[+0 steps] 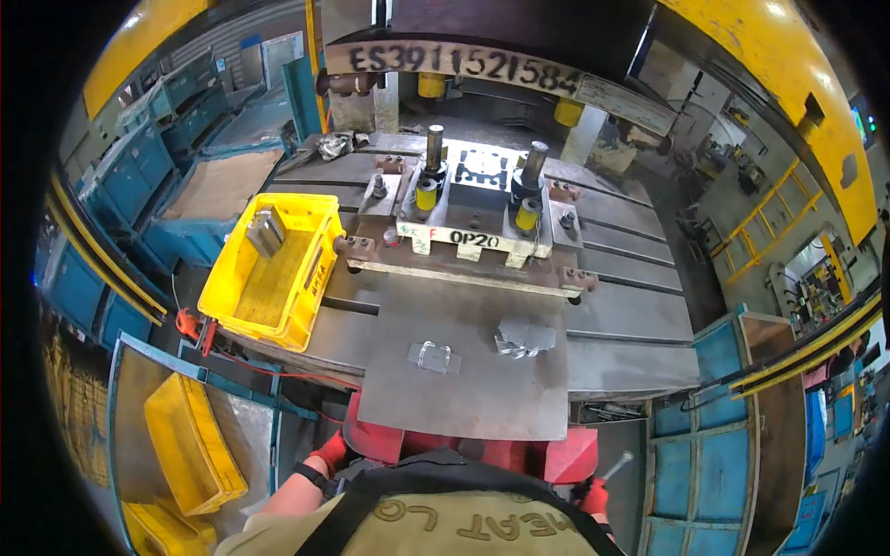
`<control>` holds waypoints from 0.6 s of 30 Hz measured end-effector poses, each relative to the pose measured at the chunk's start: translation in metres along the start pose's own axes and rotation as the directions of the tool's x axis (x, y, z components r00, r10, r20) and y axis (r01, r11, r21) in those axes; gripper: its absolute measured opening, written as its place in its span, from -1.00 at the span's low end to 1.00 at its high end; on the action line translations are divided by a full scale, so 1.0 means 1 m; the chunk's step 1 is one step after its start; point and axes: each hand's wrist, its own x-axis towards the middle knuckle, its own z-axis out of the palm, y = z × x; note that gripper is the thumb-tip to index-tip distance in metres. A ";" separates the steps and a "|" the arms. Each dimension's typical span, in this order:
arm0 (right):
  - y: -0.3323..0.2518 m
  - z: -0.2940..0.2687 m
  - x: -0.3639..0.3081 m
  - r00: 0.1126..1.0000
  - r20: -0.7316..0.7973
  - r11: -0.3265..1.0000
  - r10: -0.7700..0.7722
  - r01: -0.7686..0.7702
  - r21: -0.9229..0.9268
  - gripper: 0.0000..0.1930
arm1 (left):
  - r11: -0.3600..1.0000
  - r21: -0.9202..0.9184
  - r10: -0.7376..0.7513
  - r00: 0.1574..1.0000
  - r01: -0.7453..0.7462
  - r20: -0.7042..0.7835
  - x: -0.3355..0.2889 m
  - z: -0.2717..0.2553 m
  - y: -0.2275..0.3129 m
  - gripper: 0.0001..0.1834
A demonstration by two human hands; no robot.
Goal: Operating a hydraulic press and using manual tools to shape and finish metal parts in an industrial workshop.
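My left hand [331, 451], in a red glove, is low beside the left edge of a red metal piece [373, 439] under the table front; its fingers are mostly hidden. At the lower right my red-gloved right hand [595, 498] is closed round a thin grey rod-like tool [617, 466], which points up and away. Ahead of me, on a grey metal plate [464, 398], lie a small flat sheet-metal part [434, 358] on the left and a stack of thin metal pieces [525, 338] on the right. Neither hand touches these.
A press die [475, 222] with two upright guide posts stands on the slotted press bed [630, 306], beneath a raised upper die [501, 72]. At left, a yellow crate [269, 306] holds a few metal parts. More yellow crates [190, 445] and a blue cart [700, 435] flank me.
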 end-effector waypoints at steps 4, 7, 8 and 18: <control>0.024 0.013 0.021 0.992 0.119 0.996 0.048 -0.038 -0.085 -0.80 | 0.998 0.040 0.049 0.998 -0.048 -0.034 0.004 0.001 -0.004 -0.56; 0.025 0.023 0.031 0.987 0.157 0.992 0.039 -0.019 -0.125 -0.79 | 0.995 0.057 0.081 0.995 -0.078 -0.063 0.005 0.001 -0.006 -0.56; 0.024 0.025 0.034 0.985 0.168 0.991 0.031 -0.009 -0.132 -0.79 | 0.994 0.062 0.093 0.993 -0.089 -0.068 0.007 0.001 -0.006 -0.56; 0.010 0.024 0.057 0.970 0.244 0.972 -0.007 0.063 -0.225 -0.77 | 0.980 0.118 0.176 0.978 -0.163 -0.109 0.019 0.012 -0.008 -0.56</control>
